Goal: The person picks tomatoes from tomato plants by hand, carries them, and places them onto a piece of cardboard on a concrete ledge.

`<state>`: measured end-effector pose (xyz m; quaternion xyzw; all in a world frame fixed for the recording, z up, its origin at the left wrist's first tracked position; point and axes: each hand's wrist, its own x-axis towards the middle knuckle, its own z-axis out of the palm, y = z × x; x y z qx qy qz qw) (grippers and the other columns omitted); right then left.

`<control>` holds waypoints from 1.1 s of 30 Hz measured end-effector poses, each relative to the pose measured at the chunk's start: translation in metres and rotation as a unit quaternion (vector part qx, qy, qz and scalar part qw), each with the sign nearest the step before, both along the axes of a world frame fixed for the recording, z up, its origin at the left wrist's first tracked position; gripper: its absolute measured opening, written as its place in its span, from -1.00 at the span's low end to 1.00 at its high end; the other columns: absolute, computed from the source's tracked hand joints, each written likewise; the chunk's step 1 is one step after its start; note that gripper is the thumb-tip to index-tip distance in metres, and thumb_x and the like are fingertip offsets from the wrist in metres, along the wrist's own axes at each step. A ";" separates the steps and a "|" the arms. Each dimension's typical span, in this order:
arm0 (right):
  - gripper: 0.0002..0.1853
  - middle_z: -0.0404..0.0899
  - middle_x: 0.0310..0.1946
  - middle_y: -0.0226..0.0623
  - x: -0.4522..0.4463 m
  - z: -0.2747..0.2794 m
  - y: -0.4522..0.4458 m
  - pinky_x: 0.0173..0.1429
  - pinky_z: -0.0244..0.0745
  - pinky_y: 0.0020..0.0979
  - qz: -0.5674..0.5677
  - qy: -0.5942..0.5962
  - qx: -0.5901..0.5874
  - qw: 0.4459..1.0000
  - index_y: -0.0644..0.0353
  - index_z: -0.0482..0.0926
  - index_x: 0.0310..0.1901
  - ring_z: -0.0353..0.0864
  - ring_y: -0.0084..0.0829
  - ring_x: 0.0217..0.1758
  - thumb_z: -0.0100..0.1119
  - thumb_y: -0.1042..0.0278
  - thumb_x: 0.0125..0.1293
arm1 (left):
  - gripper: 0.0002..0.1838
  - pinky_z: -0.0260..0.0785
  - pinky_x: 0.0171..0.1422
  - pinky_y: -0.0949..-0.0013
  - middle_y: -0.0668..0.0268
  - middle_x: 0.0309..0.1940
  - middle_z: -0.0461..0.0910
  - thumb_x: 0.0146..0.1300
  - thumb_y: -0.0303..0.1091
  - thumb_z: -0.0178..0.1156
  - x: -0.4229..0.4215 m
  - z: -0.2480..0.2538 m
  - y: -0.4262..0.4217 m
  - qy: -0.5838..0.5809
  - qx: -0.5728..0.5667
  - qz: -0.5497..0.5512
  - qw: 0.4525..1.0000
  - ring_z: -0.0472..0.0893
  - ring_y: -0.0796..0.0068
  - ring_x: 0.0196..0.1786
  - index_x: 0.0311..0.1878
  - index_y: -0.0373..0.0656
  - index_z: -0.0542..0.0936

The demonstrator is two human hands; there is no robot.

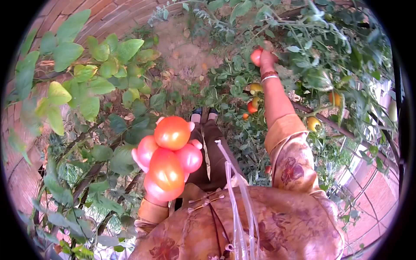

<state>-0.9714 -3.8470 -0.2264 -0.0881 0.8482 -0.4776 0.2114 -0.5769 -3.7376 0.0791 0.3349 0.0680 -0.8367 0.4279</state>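
Red tomato (pixel 256 56) sits in the vines (pixel 320 52), right hand (pixel 268 60) on it, fingers wrapped round; can't tell if it's on the stem. Bracelet (pixel 270 77) on that wrist. Left hand (pixel 138 159) cradles a stack of tomatoes (pixel 166 169) in front of the torso, fingers spread around them. Yellow-orange fruit (pixel 313 124) hangs near the right arm. Bare soil (pixel 186 54) ahead, brick (pixel 104 19) beyond.
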 end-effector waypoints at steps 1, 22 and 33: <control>-0.48 0.69 -0.14 -0.13 0.005 0.006 0.003 -0.09 0.58 -0.32 -0.002 0.041 -0.019 0.999 0.40 0.64 -0.07 0.68 -0.37 -0.20 0.34 0.03 0.18 | 0.03 0.49 0.13 -0.05 -0.07 0.36 0.30 0.08 0.53 0.05 -0.002 0.009 0.000 0.007 0.023 0.007 1.000 0.53 -0.20 0.05 0.48 0.04 0.17; -0.31 0.52 0.12 0.02 0.206 0.406 0.208 -0.05 0.71 -0.09 0.173 -0.618 -0.339 0.688 0.28 0.32 0.28 0.62 -0.20 0.05 -0.13 -0.24 0.44 | 0.20 0.67 -0.13 -0.03 -0.37 0.31 0.23 0.13 0.52 -0.03 0.015 0.084 0.024 0.248 -0.021 -0.136 0.959 0.64 -0.23 -0.03 0.52 -0.30 -0.12; -0.36 0.59 0.08 -0.06 0.246 0.461 0.276 0.26 0.50 -0.21 0.104 -0.491 -0.352 0.790 0.36 0.49 0.14 0.61 -0.28 0.10 -0.11 -0.16 0.46 | -0.06 0.63 -0.11 -0.02 -0.15 0.33 0.30 0.24 0.44 -0.10 -0.001 0.108 0.052 0.229 -0.046 -0.283 0.930 0.53 -0.10 0.18 0.48 -0.08 0.12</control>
